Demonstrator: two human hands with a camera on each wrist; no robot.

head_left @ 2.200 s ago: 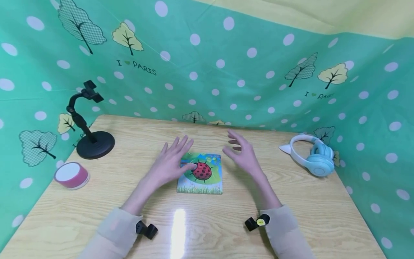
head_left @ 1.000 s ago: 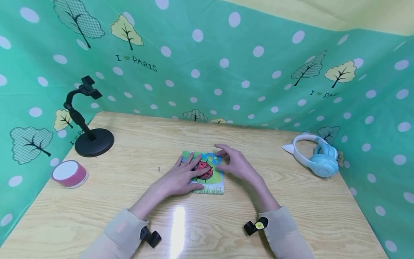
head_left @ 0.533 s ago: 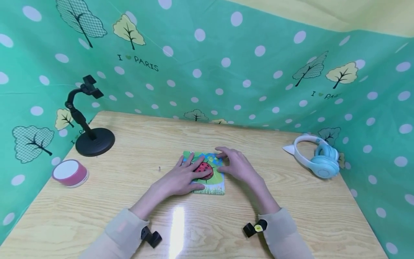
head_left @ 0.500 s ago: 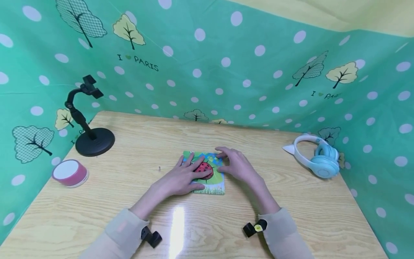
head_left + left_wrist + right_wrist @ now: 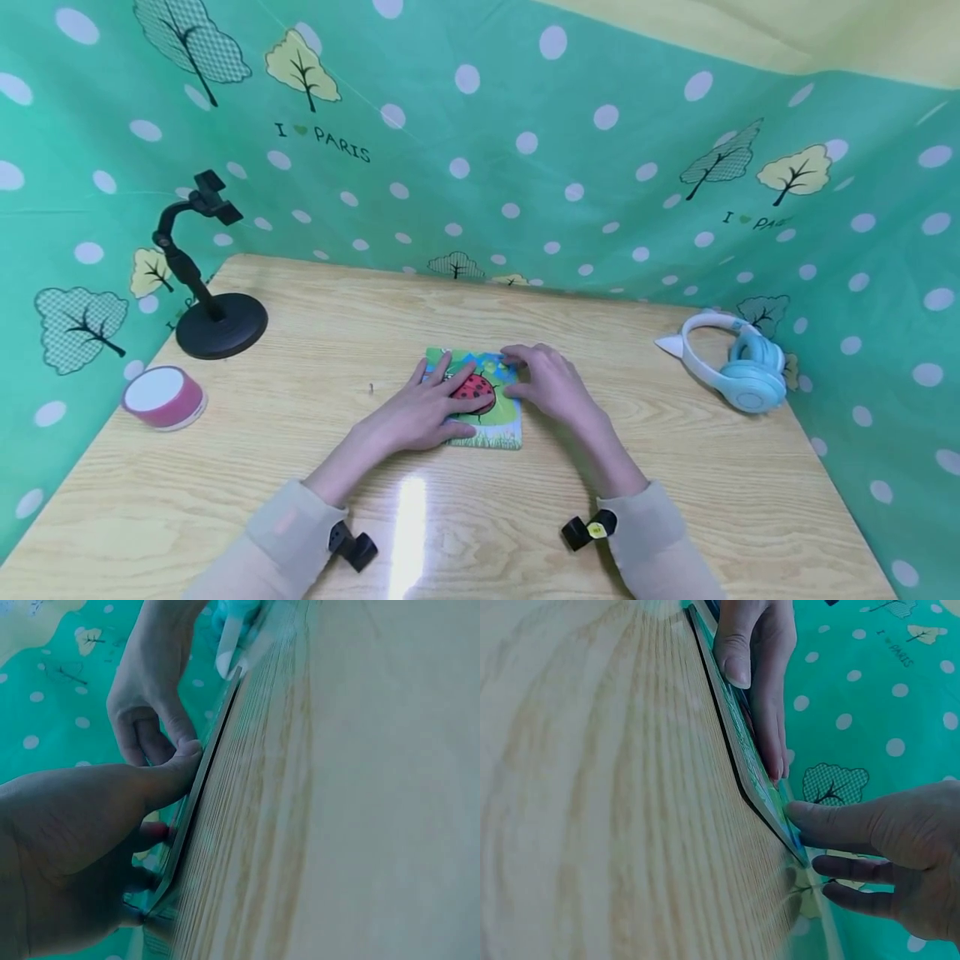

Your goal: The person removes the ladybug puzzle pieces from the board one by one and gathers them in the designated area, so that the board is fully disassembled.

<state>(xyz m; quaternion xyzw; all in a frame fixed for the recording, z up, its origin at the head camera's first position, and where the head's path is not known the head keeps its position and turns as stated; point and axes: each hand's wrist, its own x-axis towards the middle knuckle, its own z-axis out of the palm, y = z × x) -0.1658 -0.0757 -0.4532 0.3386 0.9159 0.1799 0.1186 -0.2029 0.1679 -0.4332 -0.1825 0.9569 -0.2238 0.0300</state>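
Note:
A thin square board with a ladybug picture (image 5: 498, 421) lies flat on the wooden table, green and blue around the red bug. My left hand (image 5: 420, 412) rests on its left part with fingers spread, covering that side and some of the ladybug. My right hand (image 5: 553, 383) grips the upper right corner, thumb on the right edge and curved fingers at the far edge. In the right wrist view the right thumb (image 5: 817, 817) sits on the board's face at the corner, with other fingers just past the edge. The left wrist view shows the board's edge (image 5: 196, 791) low against the table.
A black phone stand (image 5: 217, 325) and a pink and white round object (image 5: 165, 398) stand at the left. Blue and white headphones (image 5: 738, 367) with cat ears lie at the right. A tiny dark speck (image 5: 371, 388) lies left of the board. A green dotted cloth (image 5: 480, 200) hangs behind.
Both hands have come down from above the table: the left onto the board, the right leftward to its upper right corner. Over the last second they have hardly moved.

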